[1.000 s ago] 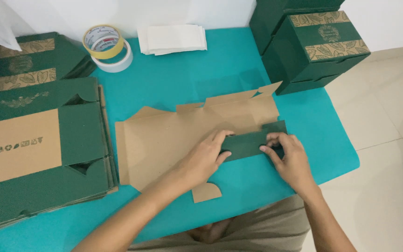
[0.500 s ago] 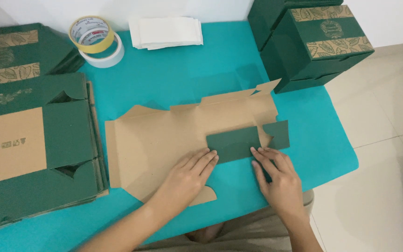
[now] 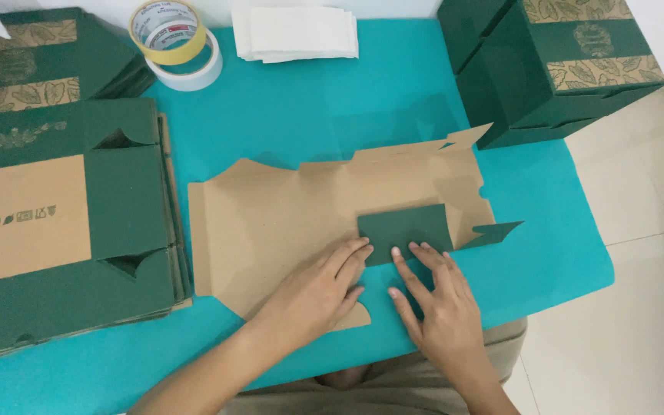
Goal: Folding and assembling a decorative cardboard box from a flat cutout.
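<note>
Both hands lie flat, fingers spread, no closed grip on anything: left hand [image 3: 318,288] presses palm-down on the flat cardboard blank [image 3: 286,223], right hand [image 3: 436,303] rests partly on the teal counter [image 3: 309,100] just beside it, fingertips [image 3: 416,250] touching the lower edge of the green folded flap [image 3: 405,230]. Blank lies brown side up near the counter's front edge, long axis left-right across the view, notched tabs pointing away from the person. Flap folded over onto the blank's right part, green face up, long side also left-right, slightly tilted. Small green tab [image 3: 497,232] sticks out right. Stack of flat green blanks [image 3: 63,223] on the left, tape rolls [image 3: 174,38] and white paper stack [image 3: 293,32] at back, assembled green boxes [image 3: 555,65] at back right.
</note>
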